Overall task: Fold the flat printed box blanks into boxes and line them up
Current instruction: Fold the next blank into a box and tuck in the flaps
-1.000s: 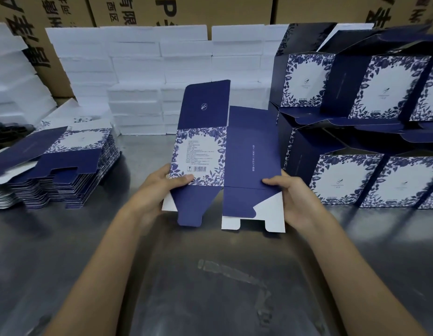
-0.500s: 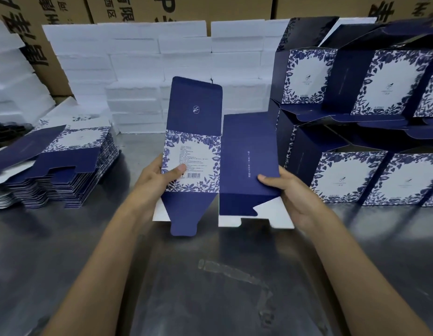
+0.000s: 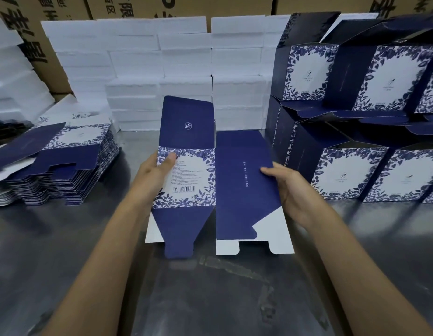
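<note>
- Blank (image 3: pixel 210 180) stands upright between my hands, above the steel table (image 3: pixel 65 251), its lower flaps close to the surface; I cannot tell whether they touch it.
- My left hand (image 3: pixel 153 175) pinches the left edge: the thumb lies on the floral panel near its top corner, the fingers hidden behind.
- My right hand (image 3: pixel 290 190) pinches the right edge of the plain navy panel, thumb on the face, fingers behind.
- It looks flat, so I judge the step is to pop the sleeve open into a square tube.
- To do it well, I would push both edges gently toward each other so the centre crease breaks outward, keeping the pressure even top to bottom so the panels don't bow.
- Thumbs should stay near the creases, not mid-panel, or the print may dent.
- Bottom flaps hang free below: a tapered navy tab on the left, a white notched one on the right; I would square the tube first, or they won't lock cleanly.
- Stack (image 3: pixel 65 170) of flat blanks lies well to the left; finished boxes (image 3: pixel 356 170) stand two tiers high on the right, so this one likely joins that row.
- White foam blocks (image 3: pixel 162 69) are piled behind, clear of the work.
</note>
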A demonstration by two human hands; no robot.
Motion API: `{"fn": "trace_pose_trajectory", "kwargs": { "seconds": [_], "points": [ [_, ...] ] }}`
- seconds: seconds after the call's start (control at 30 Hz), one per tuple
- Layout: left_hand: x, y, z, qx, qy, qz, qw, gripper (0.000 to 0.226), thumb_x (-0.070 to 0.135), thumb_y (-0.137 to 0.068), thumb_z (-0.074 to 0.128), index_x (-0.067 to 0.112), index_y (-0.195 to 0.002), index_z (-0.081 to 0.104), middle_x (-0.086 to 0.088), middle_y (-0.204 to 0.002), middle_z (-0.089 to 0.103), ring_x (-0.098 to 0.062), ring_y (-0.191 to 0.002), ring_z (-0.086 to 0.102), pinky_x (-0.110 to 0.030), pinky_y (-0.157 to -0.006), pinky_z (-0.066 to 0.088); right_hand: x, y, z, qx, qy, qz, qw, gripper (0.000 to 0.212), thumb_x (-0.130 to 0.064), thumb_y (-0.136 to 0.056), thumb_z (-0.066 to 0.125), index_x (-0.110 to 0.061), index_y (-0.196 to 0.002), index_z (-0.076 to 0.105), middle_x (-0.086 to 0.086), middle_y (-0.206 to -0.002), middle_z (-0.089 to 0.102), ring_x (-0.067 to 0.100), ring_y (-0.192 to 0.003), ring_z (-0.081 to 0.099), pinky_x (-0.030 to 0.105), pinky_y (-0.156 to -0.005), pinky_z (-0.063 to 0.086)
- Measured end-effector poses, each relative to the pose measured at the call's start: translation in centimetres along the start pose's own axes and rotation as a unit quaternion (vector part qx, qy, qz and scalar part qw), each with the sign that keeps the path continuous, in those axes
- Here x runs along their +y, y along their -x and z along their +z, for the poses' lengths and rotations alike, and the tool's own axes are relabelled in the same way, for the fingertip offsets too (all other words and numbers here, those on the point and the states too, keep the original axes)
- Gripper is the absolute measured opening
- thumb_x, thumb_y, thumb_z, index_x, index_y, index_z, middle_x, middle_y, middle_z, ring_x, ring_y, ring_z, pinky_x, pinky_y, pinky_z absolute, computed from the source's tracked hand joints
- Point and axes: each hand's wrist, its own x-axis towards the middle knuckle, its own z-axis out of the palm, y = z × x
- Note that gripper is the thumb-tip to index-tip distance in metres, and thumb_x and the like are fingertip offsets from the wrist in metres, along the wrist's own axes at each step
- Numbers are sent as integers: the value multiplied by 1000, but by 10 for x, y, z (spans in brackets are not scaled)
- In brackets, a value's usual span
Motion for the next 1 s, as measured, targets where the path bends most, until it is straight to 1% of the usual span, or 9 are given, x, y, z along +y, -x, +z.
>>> {"fn": "trace_pose_trajectory", "kwargs": {
  "seconds": [0.13,0.27,0.4,0.5,0.63,0.8,0.87,0.93,1.0],
  "points": [
    [1,1,6,-60,-11,-32,998,28,46,-98,59,34,-123,66,1,-113,76,-24,-102,74,-50,-97,54,0,-1,-1,67,-9,-30,997,23,-26,-104,56,-22,-120,71,-1,-113,77,15,-99,75,30,-74,62],
    [1,0,12,-43,-21,-50,998,34,50,-101,53,30,-124,66,2,-112,76,-21,-101,74,-48,-100,53,1,-1,0,108,-3,-54,993,20,-27,-103,57,-24,-114,74,0,-111,78,17,-98,75,35,-78,62],
    [0,0,12,17,-37,-12,999,31,48,-102,50,31,-120,68,3,-109,77,-20,-100,74,-44,-93,56,-2,-1,-1,76,1,-12,997,31,-40,-100,62,-18,-116,75,5,-113,77,21,-102,75,35,-78,62],
    [1,-2,12,53,-11,9,999,31,49,-102,50,30,-117,69,4,-108,77,-17,-97,75,-33,-79,60,-2,-2,-3,47,19,6,999,33,-32,-105,53,-11,-123,71,6,-117,76,22,-108,73,33,-83,60],
    [4,-8,12,98,-20,-45,994,40,57,-101,46,26,-111,69,2,-102,78,-25,-98,74,-42,-88,58,-1,1,-8,52,46,2,998,30,-26,-106,50,-11,-118,73,10,-118,75,26,-110,72,38,-91,56],
    [2,-8,6,128,-105,-19,986,42,53,-102,44,20,-105,70,-1,-105,76,-26,-101,71,-46,-99,52,-7,4,-6,24,11,53,998,32,-34,-99,60,-14,-119,75,9,-118,75,25,-107,73,38,-88,60],
    [2,-8,7,96,-114,-29,988,40,54,-102,46,23,-103,72,1,-100,78,-20,-91,74,-35,-84,58,-6,3,-3,46,28,36,998,33,-34,-101,57,-15,-124,72,5,-117,76,22,-106,73,39,-90,60],
    [2,-10,11,69,-93,-46,992,40,54,-100,50,22,-95,72,2,-87,79,-13,-71,75,-22,-55,55,-3,2,0,91,45,-9,995,27,-29,-104,54,-17,-121,73,3,-113,77,20,-101,75,35,-81,61],
    [1,-11,14,43,-64,-63,995,40,55,-98,53,21,-91,72,4,-76,78,-11,-62,74,-18,-48,51,-1,3,0,125,48,-41,990,24,-28,-105,55,-19,-113,75,3,-110,78,21,-100,75,38,-84,60]
  ]
}}
